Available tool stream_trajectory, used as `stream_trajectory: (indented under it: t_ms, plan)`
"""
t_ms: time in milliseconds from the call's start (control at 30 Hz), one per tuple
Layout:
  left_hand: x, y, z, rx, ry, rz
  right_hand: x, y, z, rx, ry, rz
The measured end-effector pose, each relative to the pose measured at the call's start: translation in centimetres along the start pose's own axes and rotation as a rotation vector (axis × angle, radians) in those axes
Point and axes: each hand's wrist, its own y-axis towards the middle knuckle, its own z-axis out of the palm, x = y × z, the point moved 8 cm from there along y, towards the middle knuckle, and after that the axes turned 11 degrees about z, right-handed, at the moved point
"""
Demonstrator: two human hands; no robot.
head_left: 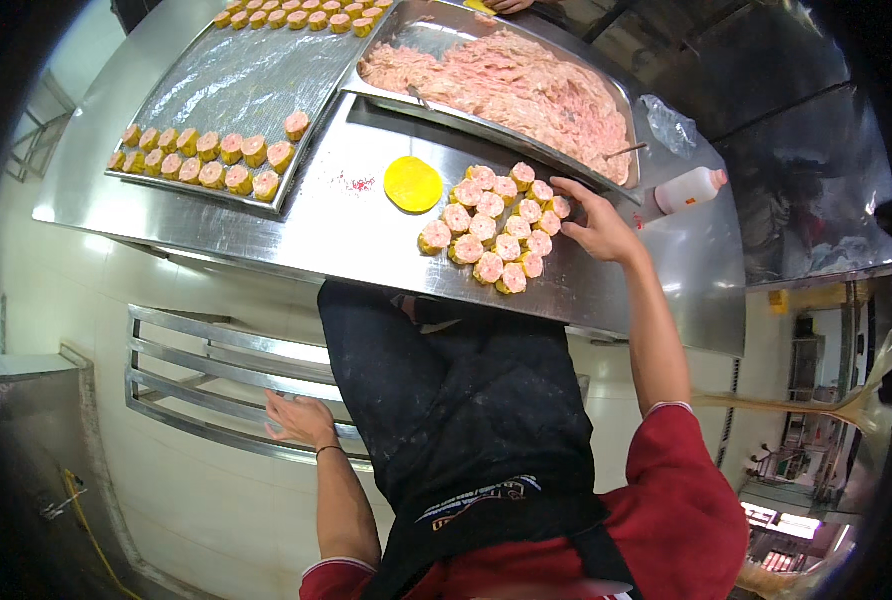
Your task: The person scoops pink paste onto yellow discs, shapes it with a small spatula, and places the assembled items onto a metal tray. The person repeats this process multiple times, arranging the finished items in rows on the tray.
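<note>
A cluster of siu mai dumplings (486,228) in yellow wrappers with pink filling on top stands upright on the steel table. At its right edge my right hand (598,222) has thumb and forefinger on either side of an end dumpling (559,207). My left hand (301,418) hangs below the table's front edge, holding nothing, its fingers loosely apart. Left of the cluster lies a flat round stack of yellow wrappers (413,184). Behind it, a large steel tray (486,125) holds pink minced meat filling (516,85), with the handles of utensils sticking out.
A lined metal tray (236,85) at the left carries rows of finished dumplings (211,160) along its near and far ends. A white bottle (688,190) and a clear plastic bag (668,125) lie at the right. Another person's hand (509,5) shows at the far edge. A metal rack (231,365) stands below.
</note>
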Motion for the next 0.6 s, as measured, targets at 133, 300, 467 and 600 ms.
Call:
stream_trajectory:
  t_ms: [133, 300, 467, 600]
  plan:
    - [-0.2, -0.1, -0.1, 0.019, 0.019, -0.005, -1.9, 0.2, 0.3, 0.101, 0.0, 0.158]
    - [-0.3, -0.1, -0.3, 0.004, -0.01, -0.024, -1.3, -0.2, -0.4, -0.002, -0.164, 0.024]
    - [-0.2, -0.3, -0.6, -0.039, -0.038, -0.006, -2.6, -1.5, -2.5, -0.088, -0.234, 0.157]
    - [-0.4, -0.2, -0.8, -0.055, -0.102, -0.022, -0.7, -1.3, -3.4, 0.061, 0.505, 0.18]
